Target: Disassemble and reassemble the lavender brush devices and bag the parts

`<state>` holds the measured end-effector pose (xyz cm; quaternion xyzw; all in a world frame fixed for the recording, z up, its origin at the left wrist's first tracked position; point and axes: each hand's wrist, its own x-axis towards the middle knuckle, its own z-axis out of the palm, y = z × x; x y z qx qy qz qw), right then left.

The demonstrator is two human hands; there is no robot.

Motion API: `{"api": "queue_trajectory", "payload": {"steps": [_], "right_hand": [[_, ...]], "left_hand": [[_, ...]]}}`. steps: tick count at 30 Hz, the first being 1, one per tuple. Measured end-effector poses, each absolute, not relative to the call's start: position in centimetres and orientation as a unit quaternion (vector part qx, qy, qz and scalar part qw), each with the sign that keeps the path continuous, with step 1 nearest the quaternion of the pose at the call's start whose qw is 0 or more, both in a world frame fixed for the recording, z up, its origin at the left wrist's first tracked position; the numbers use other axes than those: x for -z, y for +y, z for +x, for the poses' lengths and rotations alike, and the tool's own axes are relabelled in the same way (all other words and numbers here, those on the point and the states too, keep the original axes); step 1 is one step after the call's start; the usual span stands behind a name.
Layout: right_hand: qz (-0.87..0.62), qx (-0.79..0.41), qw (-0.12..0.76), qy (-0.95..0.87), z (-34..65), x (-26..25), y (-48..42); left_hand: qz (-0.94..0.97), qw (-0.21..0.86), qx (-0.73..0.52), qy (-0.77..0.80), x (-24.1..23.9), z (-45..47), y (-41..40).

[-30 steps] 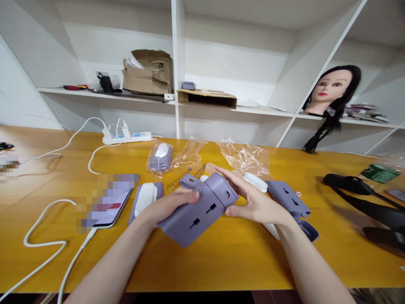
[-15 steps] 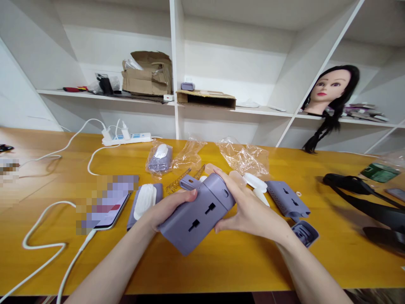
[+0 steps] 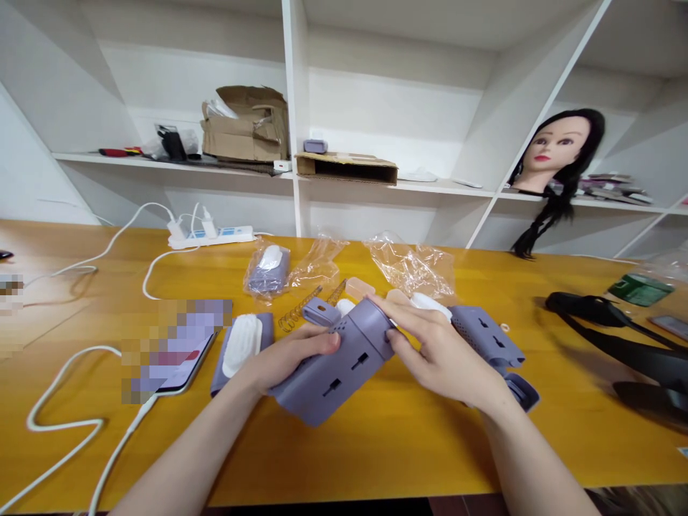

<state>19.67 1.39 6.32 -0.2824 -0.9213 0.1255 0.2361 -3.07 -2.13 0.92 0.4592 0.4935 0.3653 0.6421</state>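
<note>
A purple plastic case [image 3: 336, 376] with keyhole-shaped slots and small round holes lies tilted in my left hand [image 3: 293, 355]. That hand is closed round its left side, thumb on top. A purple end cap [image 3: 373, 322] sits on the case's upper right end. My right hand [image 3: 438, 351] holds this cap, fingers over its outer face and thumb at its lower edge. Behind the case are a small purple part with a hole [image 3: 321, 312], metal springs [image 3: 301, 309] and translucent pieces [image 3: 360, 288]. A second purple case [image 3: 486, 333] lies beyond my right hand, partly hidden, near a purple cap [image 3: 524, 390].
On the left lie a phone [image 3: 180, 351] with a white cable and a purple unit with a white pad [image 3: 241, 347]. A bagged purple unit [image 3: 269, 271] and clear plastic bags [image 3: 413, 265] are behind. A black strap-like object [image 3: 585, 315] lies at right. Shelves [image 3: 441, 188] line the back.
My right thumb has moved up from below the case to the cap's edge, and the right fingers have shifted over the cap's end. The left hand keeps its hold. The view has shifted slightly.
</note>
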Motion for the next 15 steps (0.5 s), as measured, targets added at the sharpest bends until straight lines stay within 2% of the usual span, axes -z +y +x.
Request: {"api": "queue_trajectory", "payload": {"steps": [8,15], "right_hand": [[-0.290,-0.053,0.174,-0.940,20.17,-6.06,1.25],[-0.299,-0.034,0.176,-0.937,19.78,-5.52,1.10]], "left_hand": [[0.463,0.645,-0.348,0.498,-0.62,-2.98,-2.06],[0.464,0.654,-0.353,0.482,-0.86,-2.70,-2.17]]}}
